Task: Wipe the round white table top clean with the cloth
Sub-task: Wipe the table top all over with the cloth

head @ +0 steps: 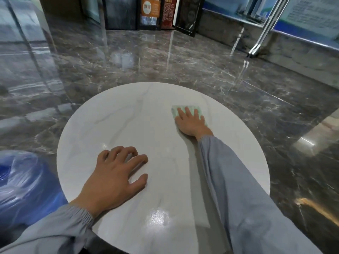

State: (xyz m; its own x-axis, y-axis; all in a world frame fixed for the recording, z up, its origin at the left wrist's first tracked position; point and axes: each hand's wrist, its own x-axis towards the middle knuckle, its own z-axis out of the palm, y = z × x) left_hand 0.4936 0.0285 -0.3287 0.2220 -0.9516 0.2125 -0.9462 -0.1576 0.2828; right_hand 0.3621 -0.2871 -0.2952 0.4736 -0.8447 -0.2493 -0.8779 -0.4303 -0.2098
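The round white table top (128,125), with faint grey veining, fills the centre of the head view; its near edge is cut off by the bottom of the frame and partly covered by both arms. The pale green cloth (190,108) lies flat on the far right part of the table top, inside the rim. The right hand (190,123) presses down on the cloth with fingers straight and slightly apart, gripping nothing; the hand hides most of the cloth, so only its far edge and corners show and its full outline cannot be made out. The left hand (113,178) rests on the near left part of the table top, well apart from the cloth, fingers spread and lightly bent, fingertips touching the surface, holding nothing. Both forearms wear grey-blue sleeves (238,189) with gathered cuffs. Left of the table top, a blue plastic-covered object (23,180) is blurred and cut off by the frame edge. Beyond the table top, across the glossy dark marble floor (165,61), stand printed display boards (150,11); their text is illegible.
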